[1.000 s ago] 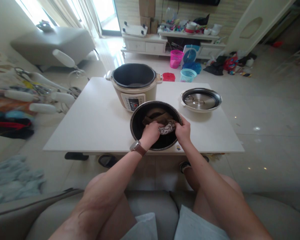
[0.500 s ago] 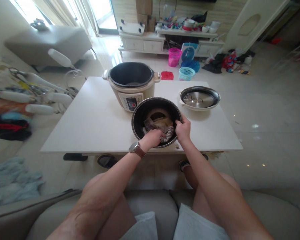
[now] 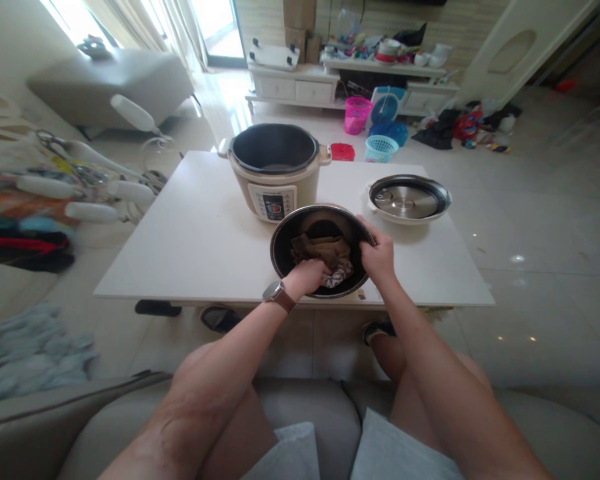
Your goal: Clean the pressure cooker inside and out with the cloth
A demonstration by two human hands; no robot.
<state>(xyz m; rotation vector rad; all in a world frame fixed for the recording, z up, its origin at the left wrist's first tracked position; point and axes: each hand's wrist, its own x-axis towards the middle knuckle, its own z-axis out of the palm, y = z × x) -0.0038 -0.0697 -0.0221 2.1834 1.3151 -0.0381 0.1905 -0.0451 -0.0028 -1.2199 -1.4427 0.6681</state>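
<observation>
A dark round inner pot (image 3: 285,243) is tilted toward me at the table's near edge. My right hand (image 3: 379,257) grips its right rim, fingers behind the wall and thumb inside. Inside the pot my left hand (image 3: 307,275), with a watch on the wrist, is closed on a crumpled brown and patterned cloth (image 3: 325,252). Its fingertips are partly hidden in the folds. Behind the pot stands the beige electric pressure cooker (image 3: 307,187), lidless and dark inside. To the right, its lid (image 3: 409,200) lies with the steel underside up.
The white table (image 3: 180,247) carries the cooker parts. Beyond it on the floor are a pink basket (image 3: 357,117), a light blue basket (image 3: 381,148) and a red container (image 3: 343,153). White lamp-like arms (image 3: 135,115) stand near the left edge.
The pot has tipped and turned slightly, and the cloth inside has shifted under my left hand. The whole view has moved a little, so everything sits further right. Both hands keep their holds.
</observation>
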